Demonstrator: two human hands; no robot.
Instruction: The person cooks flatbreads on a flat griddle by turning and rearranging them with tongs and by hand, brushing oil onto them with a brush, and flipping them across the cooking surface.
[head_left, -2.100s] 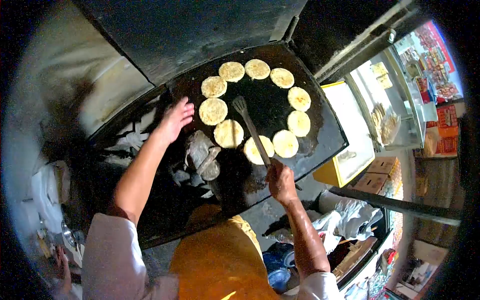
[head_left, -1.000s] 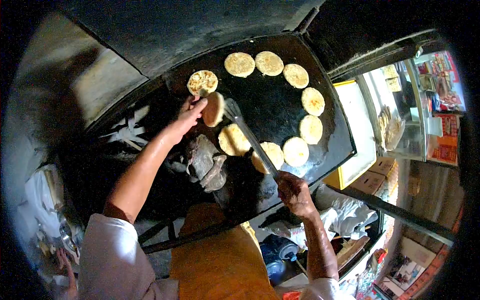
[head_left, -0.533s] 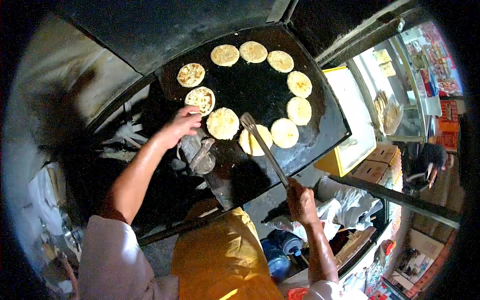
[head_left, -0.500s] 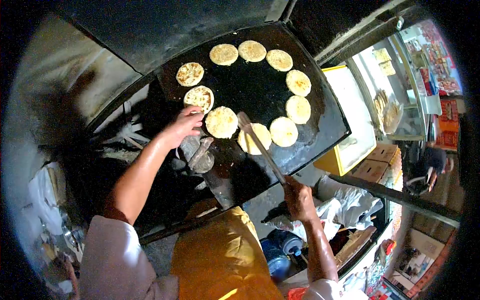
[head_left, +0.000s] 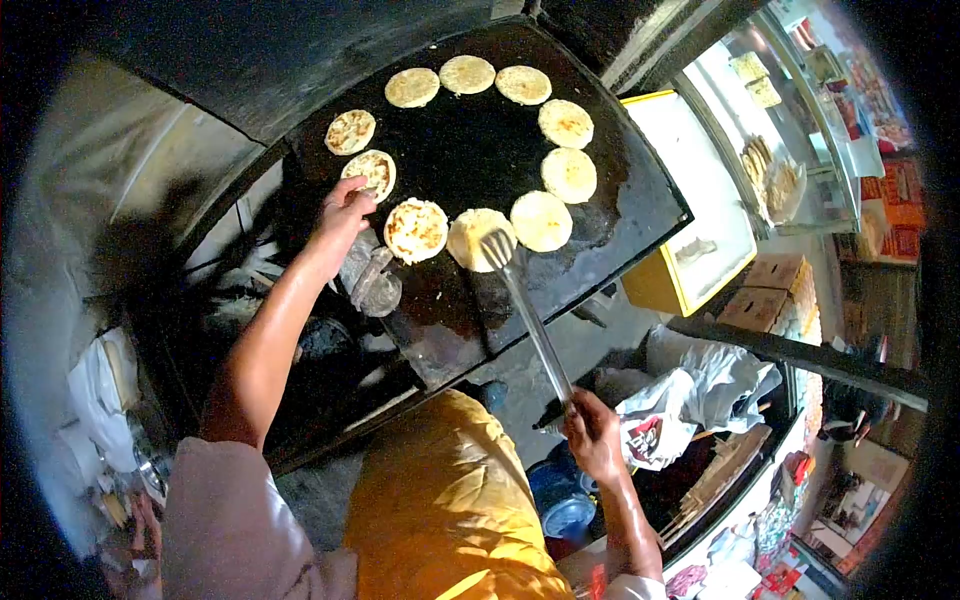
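A ring of round flatbreads lies on a dark griddle (head_left: pixel 450 165). The thumb and fingers of my left hand (head_left: pixel 345 215) are slightly apart at the lower edge of a browned flatbread (head_left: pixel 370 172), touching or almost touching it. Wrapped round the handle of a slotted metal spatula (head_left: pixel 535 325), my right hand (head_left: pixel 595 437) is closed. The spatula's slotted head lies over the lower right part of a pale flatbread (head_left: pixel 474 238). Between the two hands sits another flatbread (head_left: pixel 416 231), its upper face spotted brown.
Pieces of firewood (head_left: pixel 372 280) lie just below my left hand, at the griddle's side. A yellow-edged white box (head_left: pixel 690 225) stands right of the griddle, with cardboard boxes (head_left: pixel 760 290) beyond it. Plastic bags (head_left: pixel 700 380) are near my right arm.
The flatbread between my hands showed a pale face and now shows a browned one. The spatula head has moved from beside it onto the flatbread to its right. The camera view has shifted.
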